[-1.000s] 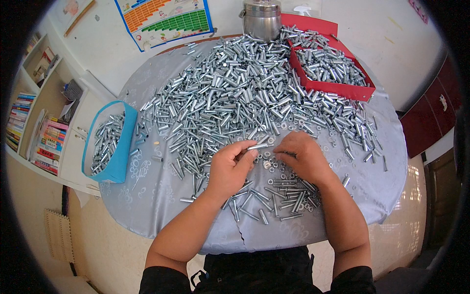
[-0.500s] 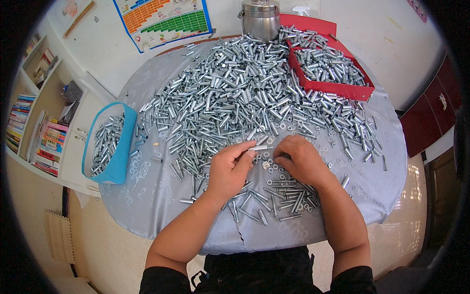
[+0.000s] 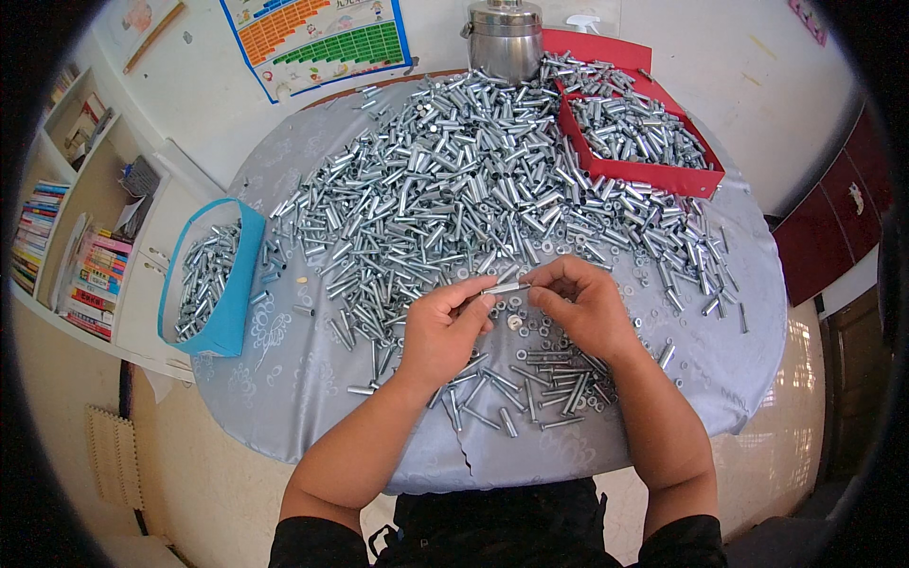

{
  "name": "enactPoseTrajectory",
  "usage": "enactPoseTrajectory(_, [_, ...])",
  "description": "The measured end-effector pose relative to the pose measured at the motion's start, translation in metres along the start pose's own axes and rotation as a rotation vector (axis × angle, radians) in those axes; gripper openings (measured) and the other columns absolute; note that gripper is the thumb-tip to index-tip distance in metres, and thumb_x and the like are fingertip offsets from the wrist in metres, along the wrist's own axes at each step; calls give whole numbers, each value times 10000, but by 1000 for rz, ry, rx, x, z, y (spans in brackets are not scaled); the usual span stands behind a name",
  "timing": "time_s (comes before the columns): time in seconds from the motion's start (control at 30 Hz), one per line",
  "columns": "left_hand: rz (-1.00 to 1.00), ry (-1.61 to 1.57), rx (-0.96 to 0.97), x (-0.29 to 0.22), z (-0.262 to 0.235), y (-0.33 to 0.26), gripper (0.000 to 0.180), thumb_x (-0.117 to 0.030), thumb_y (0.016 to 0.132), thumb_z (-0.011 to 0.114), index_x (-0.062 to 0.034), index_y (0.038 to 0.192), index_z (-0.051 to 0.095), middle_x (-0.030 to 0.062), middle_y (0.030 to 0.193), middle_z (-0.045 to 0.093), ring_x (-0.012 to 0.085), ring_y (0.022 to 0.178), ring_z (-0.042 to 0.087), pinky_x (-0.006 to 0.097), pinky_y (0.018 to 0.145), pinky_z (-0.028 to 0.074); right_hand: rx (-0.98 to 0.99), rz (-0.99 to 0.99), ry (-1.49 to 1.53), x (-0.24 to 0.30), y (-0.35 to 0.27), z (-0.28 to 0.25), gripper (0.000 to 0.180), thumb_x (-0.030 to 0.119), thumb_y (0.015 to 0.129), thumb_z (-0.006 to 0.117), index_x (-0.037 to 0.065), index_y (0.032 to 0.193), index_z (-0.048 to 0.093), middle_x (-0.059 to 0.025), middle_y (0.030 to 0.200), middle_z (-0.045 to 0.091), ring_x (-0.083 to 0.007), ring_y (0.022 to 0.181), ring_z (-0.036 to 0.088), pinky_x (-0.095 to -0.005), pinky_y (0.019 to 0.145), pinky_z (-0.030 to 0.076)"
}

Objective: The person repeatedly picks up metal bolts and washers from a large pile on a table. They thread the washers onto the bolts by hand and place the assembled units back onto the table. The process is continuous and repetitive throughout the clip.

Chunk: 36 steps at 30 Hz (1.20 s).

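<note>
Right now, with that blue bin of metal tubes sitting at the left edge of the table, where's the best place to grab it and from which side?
Probably the blue bin is best taken by its long upper rim, from above and from the table side. It stands open-topped with tubes filling the inside, its outer wall hangs by the table edge, and both the left hand and right hand are busy with one small tube.

Holding one metal bolt (image 3: 505,288) level between left hand (image 3: 445,327) and right hand (image 3: 579,305); bolt heap (image 3: 473,180) at twelve o'clock, blue bin (image 3: 230,284) at nine.
</note>
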<state>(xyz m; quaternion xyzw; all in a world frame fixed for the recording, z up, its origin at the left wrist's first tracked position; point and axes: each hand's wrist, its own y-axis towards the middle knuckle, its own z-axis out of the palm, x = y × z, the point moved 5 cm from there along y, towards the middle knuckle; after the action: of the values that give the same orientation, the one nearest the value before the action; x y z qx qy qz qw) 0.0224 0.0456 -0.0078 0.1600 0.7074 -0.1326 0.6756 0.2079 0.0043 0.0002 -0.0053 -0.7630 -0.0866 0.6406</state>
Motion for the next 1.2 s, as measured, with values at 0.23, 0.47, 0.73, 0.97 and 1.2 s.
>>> enactPoseTrajectory(0.23, [-32,-15,59,-4,3,0,261,-79,925,606,-15,1174,654,67,948,715,73,673,630,195,563,496,-2,80,226,5,-1,2,220,-3,840,688,-18,1055,645,-84,954,691,-129,879,652,-266,771,528])
enactPoseTrajectory(0.47, [-37,-88,72,-1,5,-2,257,-85,935,597,-18,1178,644,66,967,716,94,714,664,201,557,508,-41,46,222,10,1,-5,279,63,876,677,-26,1135,630,-95,974,692,-143,861,658,-272,763,529])
enactPoseTrajectory(0.73, [16,-120,-16,2,-1,1,250,-89,938,584,-36,1176,635,73,993,716,85,694,652,201,530,496,-186,-329,-547,13,4,-22,168,63,822,644,43,978,703,-116,969,673,-278,910,626,-368,826,492])
enactPoseTrajectory(0.97, [-16,-99,-5,-4,0,-2,248,-105,941,581,-38,1173,635,72,1005,716,77,698,647,194,526,487,-122,-468,-839,16,1,-12,175,54,731,672,77,901,709,-98,987,622,-328,991,565,-449,939,422])
enactPoseTrajectory(1.2, [-9,-101,-1,-3,1,-1,244,-105,942,577,-38,1169,635,72,1002,718,74,697,645,190,524,483,-76,-402,-902,11,3,-11,111,143,706,717,92,805,723,-69,905,613,-293,911,557,-436,921,421])
